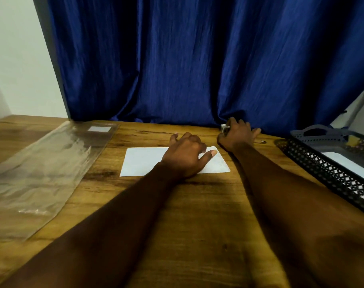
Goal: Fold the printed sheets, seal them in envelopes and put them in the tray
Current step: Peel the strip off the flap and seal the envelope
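Note:
A white envelope [141,162] lies flat on the wooden table [193,215], a little beyond its middle. My left hand [185,154] rests on the envelope's right half, fingers loosely curled and thumb stretched out over the paper. Just beyond the envelope's right corner, by the curtain's hem, my right hand [237,134] curls round a small white object [224,128]; most of it is hidden and I cannot tell what it is. The black mesh tray [330,169] stands at the right edge with a white sheet or envelope [349,163] inside.
A clear plastic sleeve [44,169] lies along the table's left side. A dark blue curtain [197,59] hangs along the table's far edge. A grey perforated holder [320,133] sits behind the tray. A small dark item [262,141] lies right of my right hand.

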